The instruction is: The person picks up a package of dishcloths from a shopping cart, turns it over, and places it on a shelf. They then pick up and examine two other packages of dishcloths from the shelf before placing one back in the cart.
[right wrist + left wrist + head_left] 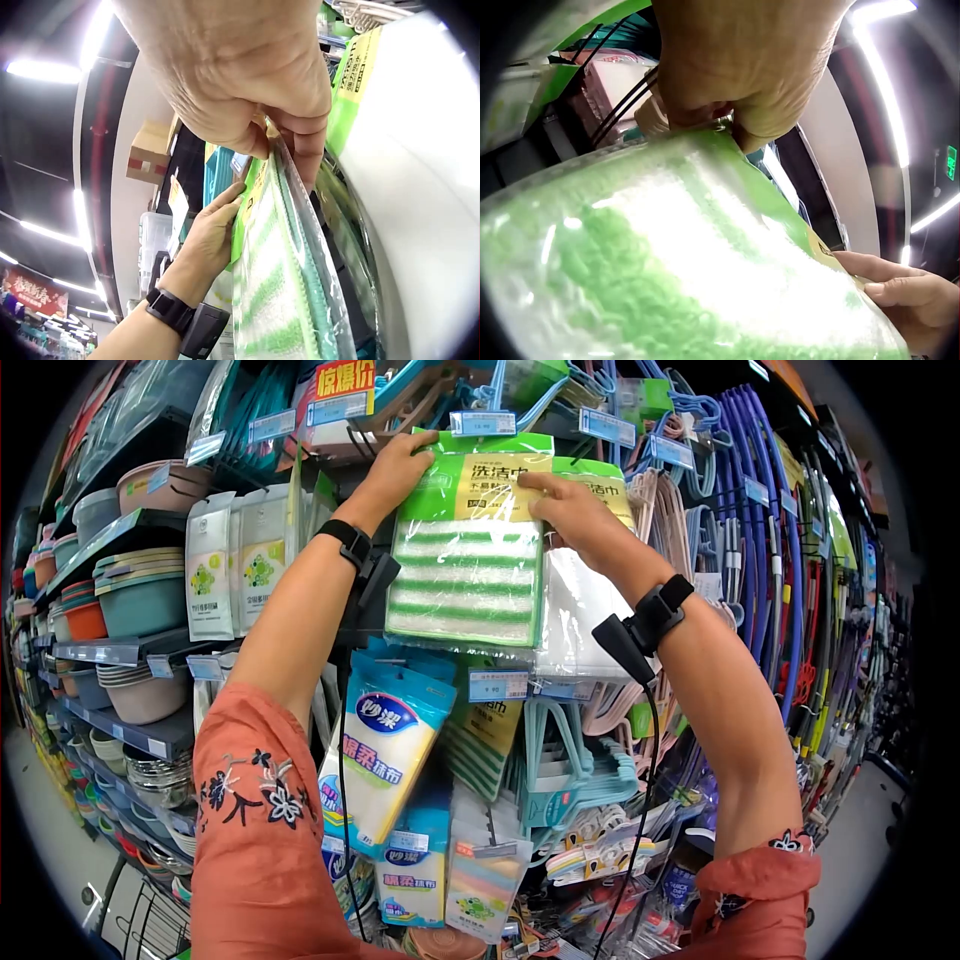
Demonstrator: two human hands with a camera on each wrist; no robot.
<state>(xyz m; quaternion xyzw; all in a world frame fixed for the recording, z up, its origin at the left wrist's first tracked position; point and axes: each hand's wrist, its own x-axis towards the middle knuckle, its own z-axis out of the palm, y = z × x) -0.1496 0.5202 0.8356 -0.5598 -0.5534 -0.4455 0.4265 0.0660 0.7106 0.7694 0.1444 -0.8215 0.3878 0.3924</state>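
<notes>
A clear pack of green-and-white striped dishcloths (465,585) with a green and yellow header hangs upright at the shelf front. My left hand (395,475) grips its upper left edge, fingers partly behind the header. At the upper right side, my right hand (580,515) pinches the pack's edge; in the right wrist view the thumb and fingers of the right hand (240,82) close on the plastic. Behind that hand, a white pack with a green header (590,610) hangs. The left wrist view shows the pack's glossy front (667,247) below the left hand (742,67).
Blue-and-white cloth packs (385,745) hang below, beside pale blue hangers (560,770). Plastic basins (145,595) fill the left shelves. White and green packs (235,565) hang on the left. Purple poles (765,540) stand at the right, and price tags (497,684) stick out from the rack.
</notes>
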